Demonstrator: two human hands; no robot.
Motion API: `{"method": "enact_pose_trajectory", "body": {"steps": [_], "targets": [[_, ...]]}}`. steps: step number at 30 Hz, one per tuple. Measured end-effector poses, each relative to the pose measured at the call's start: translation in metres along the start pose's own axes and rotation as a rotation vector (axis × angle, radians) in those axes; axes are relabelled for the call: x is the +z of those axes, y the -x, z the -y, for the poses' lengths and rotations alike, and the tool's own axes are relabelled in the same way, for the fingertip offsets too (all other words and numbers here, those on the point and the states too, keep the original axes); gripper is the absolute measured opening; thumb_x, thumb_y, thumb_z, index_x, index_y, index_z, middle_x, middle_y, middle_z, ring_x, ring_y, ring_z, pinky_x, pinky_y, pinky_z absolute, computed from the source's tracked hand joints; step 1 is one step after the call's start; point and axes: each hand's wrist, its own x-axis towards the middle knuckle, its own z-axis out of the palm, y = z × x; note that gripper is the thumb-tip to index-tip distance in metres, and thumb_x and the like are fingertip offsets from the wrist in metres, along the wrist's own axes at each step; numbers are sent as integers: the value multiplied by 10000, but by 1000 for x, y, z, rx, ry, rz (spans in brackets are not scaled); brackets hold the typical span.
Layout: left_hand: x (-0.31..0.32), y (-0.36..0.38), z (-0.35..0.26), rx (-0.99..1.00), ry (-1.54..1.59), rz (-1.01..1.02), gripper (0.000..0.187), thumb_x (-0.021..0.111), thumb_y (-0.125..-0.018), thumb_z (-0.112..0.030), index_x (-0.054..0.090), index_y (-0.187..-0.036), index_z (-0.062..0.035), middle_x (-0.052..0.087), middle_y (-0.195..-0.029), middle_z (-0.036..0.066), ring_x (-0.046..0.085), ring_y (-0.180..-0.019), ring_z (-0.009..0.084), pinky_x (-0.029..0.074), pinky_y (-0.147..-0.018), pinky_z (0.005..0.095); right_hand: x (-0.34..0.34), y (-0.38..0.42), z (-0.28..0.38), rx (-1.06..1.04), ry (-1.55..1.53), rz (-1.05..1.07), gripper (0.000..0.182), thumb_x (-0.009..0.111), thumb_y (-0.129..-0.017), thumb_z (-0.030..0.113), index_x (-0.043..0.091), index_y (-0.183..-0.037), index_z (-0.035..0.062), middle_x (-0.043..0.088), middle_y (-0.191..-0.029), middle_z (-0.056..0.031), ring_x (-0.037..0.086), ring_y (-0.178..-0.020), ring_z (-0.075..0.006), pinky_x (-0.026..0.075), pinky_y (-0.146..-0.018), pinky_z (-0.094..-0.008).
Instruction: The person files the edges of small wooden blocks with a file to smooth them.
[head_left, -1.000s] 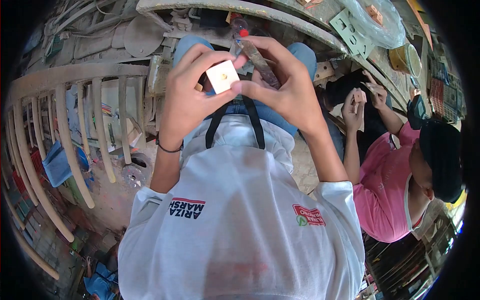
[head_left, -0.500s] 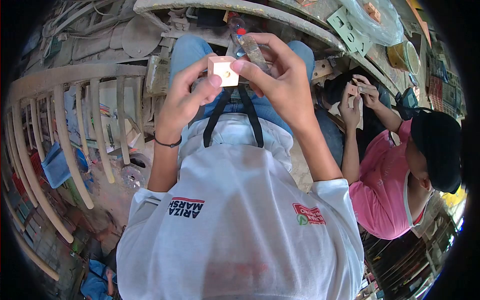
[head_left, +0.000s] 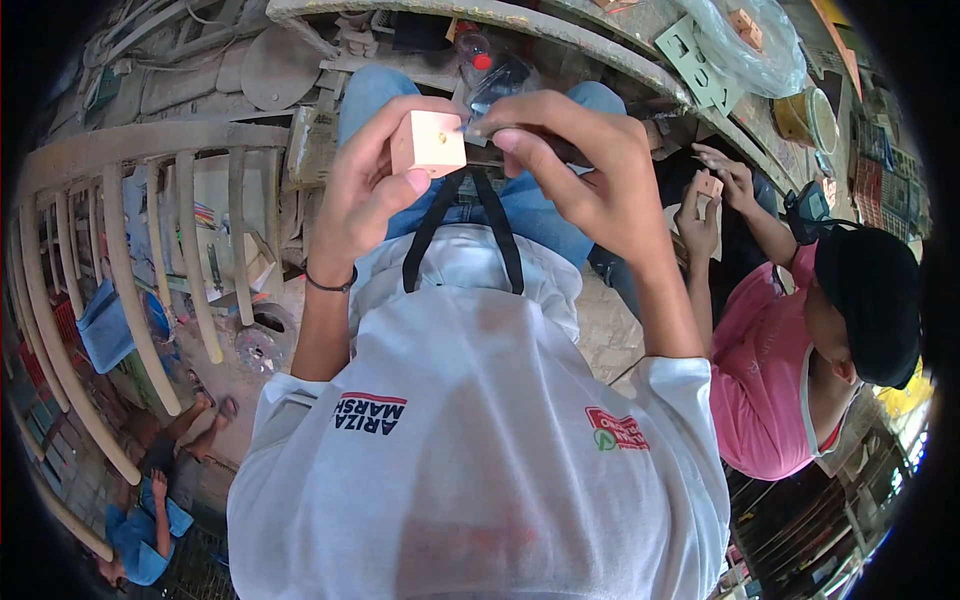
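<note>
My left hand grips a pale wooden block between thumb and fingers, above my lap. The block is cube-shaped, with a small round hole in the face toward me and another mark on its side. My right hand is closed around a dark, narrow flat tool, mostly hidden by the fingers. Its thin tip points at the block's right edge, close to the hole. Behind the hands, a clear plastic bottle with a red cap lies beyond my knees.
On the right a person in pink holds a similar small block. A slatted wooden frame stands at left. Along the top runs a bench edge, with a green template plate and a tub. Another person in blue is at lower left.
The block has turned in my left hand and shifted slightly left. My right fingers have left the block, and the flat tool has swung from upright to pointing at it.
</note>
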Motion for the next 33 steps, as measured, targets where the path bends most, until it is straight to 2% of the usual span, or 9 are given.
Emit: {"method": "enact_pose_trajectory", "body": {"steps": [2,6,8,12,18,20,23,27,33], "targets": [[-1,1,3,11,16,3,452,545,-783,-245,527,-1149,20,570,-1021,85,548,-923,150,428,-818,262,-4,-5,-5,-251,140,80,148,609,-822,57,634,-967,57,633,-729,-108,615,-632,-272,472,-555,-329],[-3,2,3,21,-44,-4,472,548,-773,-303,531,-1123,12,569,-996,86,541,-915,147,421,-790,256,-11,-12,4,-322,262,152,208,619,-794,53,629,-999,85,632,-743,-113,600,-629,-293,462,-535,-346],[-2,3,3,36,-46,-2,474,550,-771,-307,530,-1121,11,568,-991,87,540,-911,147,419,-781,255,-11,-17,6,-435,317,123,215,627,-763,53,619,-975,88,599,-690,-99,581,-593,-282,439,-507,-354],[-4,5,4,46,-32,7,483,562,-773,-328,530,-1113,14,566,-982,87,538,-906,149,420,-780,260,-21,-24,18,-383,440,296,230,651,-776,31,653,-1004,62,646,-779,-100,608,-629,-264,465,-558,-338],[-7,6,3,2,-3,53,502,594,-789,-366,528,-1109,16,566,-963,79,539,-889,143,418,-777,249,-24,-30,21,-456,454,352,277,667,-697,34,649,-972,61,560,-666,-75,546,-559,-253,433,-521,-350],[-8,6,1,-3,1,50,502,605,-793,-366,528,-1110,16,566,-959,75,539,-883,141,418,-776,246,-25,-32,25,-581,615,342,310,657,-647,56,633,-955,70,523,-651,-55,514,-537,-230,414,-491,-343],[-6,4,-3,16,-98,59,483,616,-796,-341,530,-1114,13,569,-957,71,540,-877,139,419,-780,245,-25,-37,28,-671,638,388,333,634,-624,86,611,-956,76,527,-672,-44,512,-542,-212,410,-475,-326],[-6,2,-3,93,-95,24,470,637,-795,-309,528,-1123,10,570,-965,69,538,-893,140,422,-793,254,-29,-37,41,-625,730,451,324,614,-646,88,589,-968,66,542,-699,-42,540,-572,-212,430,-485,-322],[-4,1,-9,134,-171,24,409,663,-803,-188,525,-1128,19,575,-988,76,539,-906,145,427,-806,262,-29,-38,37,-546,628,488,374,610,-646,48,603,-1020,30,553,-695,-74,569,-599,-253,448,-500,-348]]}}
